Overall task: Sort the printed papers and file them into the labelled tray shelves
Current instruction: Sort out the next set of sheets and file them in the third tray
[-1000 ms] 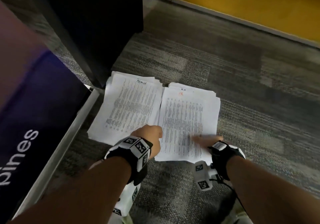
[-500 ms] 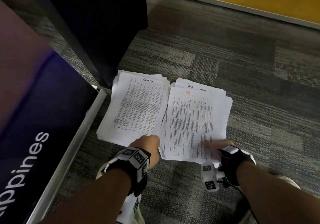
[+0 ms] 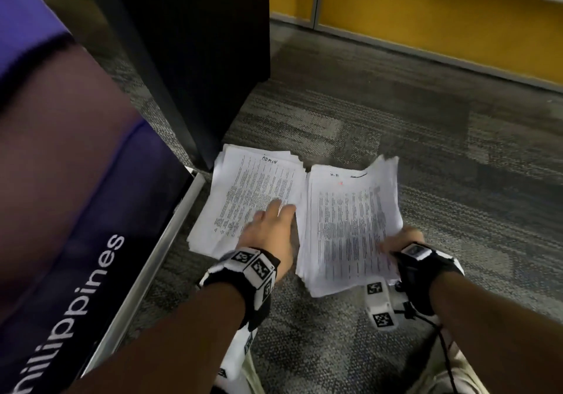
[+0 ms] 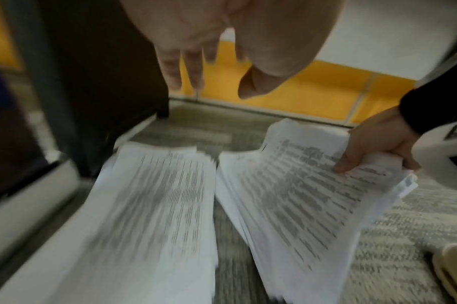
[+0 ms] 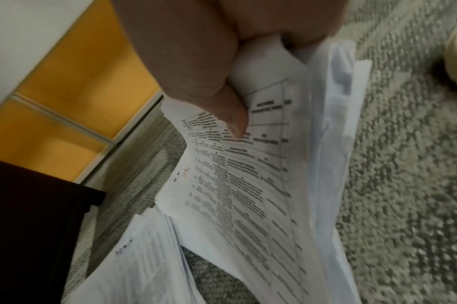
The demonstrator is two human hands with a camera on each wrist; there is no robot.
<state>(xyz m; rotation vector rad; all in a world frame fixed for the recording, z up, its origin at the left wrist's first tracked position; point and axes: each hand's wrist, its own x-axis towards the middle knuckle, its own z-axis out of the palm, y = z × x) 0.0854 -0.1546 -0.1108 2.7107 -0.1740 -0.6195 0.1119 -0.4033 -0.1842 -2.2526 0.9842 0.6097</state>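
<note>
Right hand (image 3: 402,241) now lifting HR stack (image 3: 350,226) off carpet (image 3: 457,210), grip clamped on near corner. Left hand (image 3: 271,229), previously fisted, now reaching open over ADMIN stack (image 3: 253,192) lying on carpet. Filing likely starting; trays unseen.

Head camera looks down from above; wrist cameras sit close (all share the paper stacks (image 3: 350,220)).

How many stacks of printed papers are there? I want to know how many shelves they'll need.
2. The ADMIN stack lies on the carpet under the open left hand; the second stack is lifted beside it, gripped by the right hand.
</note>
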